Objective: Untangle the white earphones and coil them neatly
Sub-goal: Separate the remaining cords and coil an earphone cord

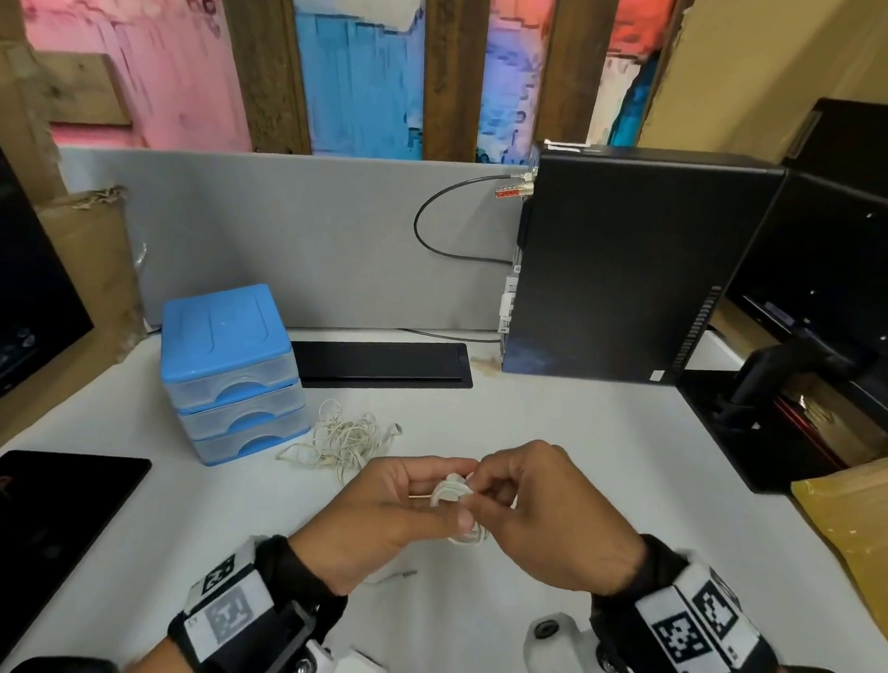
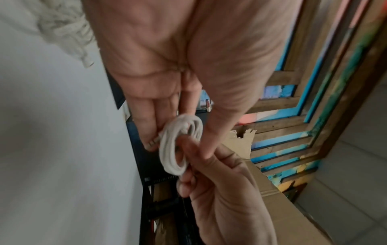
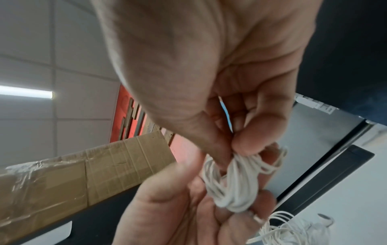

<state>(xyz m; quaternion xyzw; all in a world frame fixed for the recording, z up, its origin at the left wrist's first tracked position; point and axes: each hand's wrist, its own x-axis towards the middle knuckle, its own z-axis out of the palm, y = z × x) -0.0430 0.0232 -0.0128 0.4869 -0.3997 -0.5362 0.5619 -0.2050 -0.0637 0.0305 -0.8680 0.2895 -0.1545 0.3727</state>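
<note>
Looks mostly done: both the left hand (image 1: 397,509) and right hand (image 1: 540,516) pinch a tidy earphone coil (image 2: 180,145), but another tangled pile (image 1: 344,441) sits untouched further back.

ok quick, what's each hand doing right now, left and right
Left hand: fingers and thumb pinch the small coiled bundle of white earphone cable.
Right hand: fingertips pinch the same coil.

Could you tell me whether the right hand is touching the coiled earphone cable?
Touching: the right wrist view shows the right hand pinching the coiled earphone cable between thumb and fingertips.
</note>
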